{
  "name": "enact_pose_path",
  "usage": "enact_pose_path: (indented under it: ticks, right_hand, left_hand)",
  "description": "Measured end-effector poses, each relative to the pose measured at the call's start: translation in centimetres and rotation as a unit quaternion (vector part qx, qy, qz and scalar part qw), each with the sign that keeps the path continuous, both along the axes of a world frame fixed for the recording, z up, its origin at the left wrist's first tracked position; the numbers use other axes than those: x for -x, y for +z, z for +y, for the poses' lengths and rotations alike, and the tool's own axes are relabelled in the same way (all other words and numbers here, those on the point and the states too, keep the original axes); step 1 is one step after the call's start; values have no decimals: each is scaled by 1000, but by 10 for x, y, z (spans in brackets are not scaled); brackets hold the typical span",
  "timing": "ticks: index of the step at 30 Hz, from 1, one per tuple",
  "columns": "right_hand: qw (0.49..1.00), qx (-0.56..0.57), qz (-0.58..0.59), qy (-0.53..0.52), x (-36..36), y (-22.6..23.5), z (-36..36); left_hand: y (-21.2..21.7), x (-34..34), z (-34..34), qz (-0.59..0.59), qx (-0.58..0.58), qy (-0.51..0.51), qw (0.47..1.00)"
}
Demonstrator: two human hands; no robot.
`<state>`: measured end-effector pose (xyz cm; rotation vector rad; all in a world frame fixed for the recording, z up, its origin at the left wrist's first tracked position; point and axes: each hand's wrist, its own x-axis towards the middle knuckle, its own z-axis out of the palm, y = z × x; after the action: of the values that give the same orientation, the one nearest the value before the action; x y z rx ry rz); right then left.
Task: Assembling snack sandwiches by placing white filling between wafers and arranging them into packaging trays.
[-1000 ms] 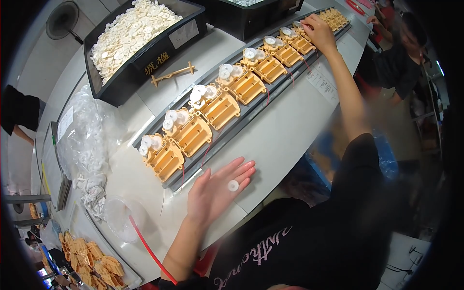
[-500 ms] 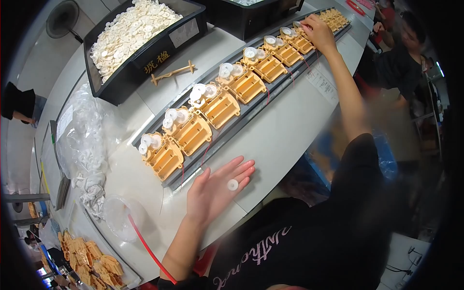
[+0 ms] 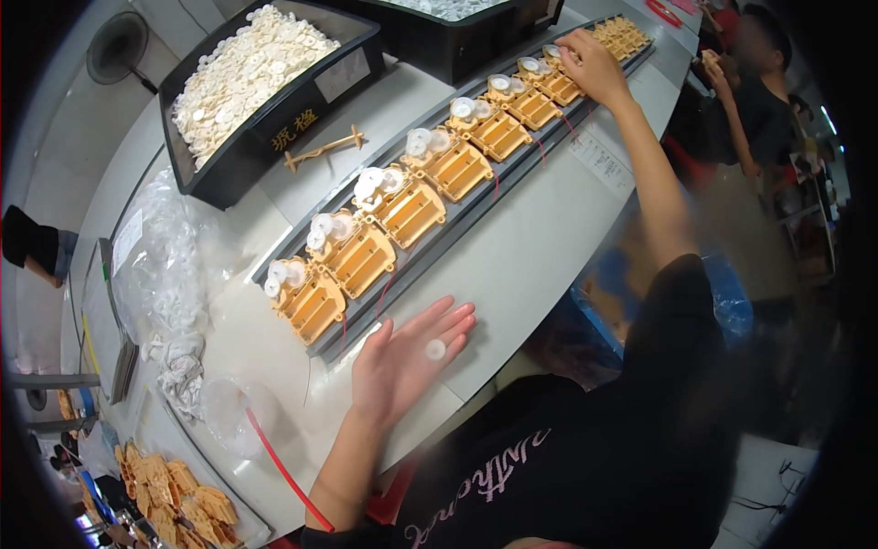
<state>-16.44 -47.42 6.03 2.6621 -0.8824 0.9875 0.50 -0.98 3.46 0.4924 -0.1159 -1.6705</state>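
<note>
My left hand (image 3: pixel 402 361) lies palm up on the white table (image 3: pixel 549 247), fingers spread, with a small white disc (image 3: pixel 435 349) resting on it. It is just in front of a grey track (image 3: pixel 476 215) that carries a row of orange plastic housings (image 3: pixel 366 256), each topped with white gears. My right hand (image 3: pixel 590 64) reaches far along the track, its fingers bent down over an orange housing (image 3: pixel 558 87) near the far end. What its fingertips hold is hidden.
A black bin of white parts (image 3: pixel 247 64) stands behind the track, a second black bin (image 3: pixel 457 37) beside it. Clear plastic bags (image 3: pixel 165 274) lie at left, loose orange housings (image 3: pixel 174 494) at lower left. Another person (image 3: pixel 759 82) works at upper right.
</note>
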Motion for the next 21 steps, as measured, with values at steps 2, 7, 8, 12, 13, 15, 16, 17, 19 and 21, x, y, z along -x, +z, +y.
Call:
enact_pose_path:
  ticks: [2,7,8,12,13,15,16,17,19,21]
  right_hand:
    - [997,31,-60,34,1,21,20]
    - [944,-35,-53,323,-32,44,190]
    - [923,-138,-17,359,-39,39,233]
    - [844,-170,127,493,-31,19,320]
    - [841,-160,124,502,-31,17,328]
    - [849,-161,136,485,-40,3,332]
    - [847,-177,123,486,-46,10,338]
    - [848,-184,120,483,-48,16,343]
    - [842,-204,121,485,-46,21,347]
    - [831,-230,144,485,-45,12,341]
  left_hand:
    - [3,2,1,19,2,17,1000]
    - [-6,-4,2,169,9,41,985]
    - [-6,-7,7,153,14,43,987]
    - [-6,-3,0,150,56,19,987]
    - [-3,-1,0,142,63,27,988]
    - [-9,-4,4,144,81,16,986]
    - [-14,-6,8,144,95,20,985]
    - [-19,-7,10,142,111,26,983]
    - [-27,-4,11,134,110,24,985]
    - [-32,1,7,156,119,12,980]
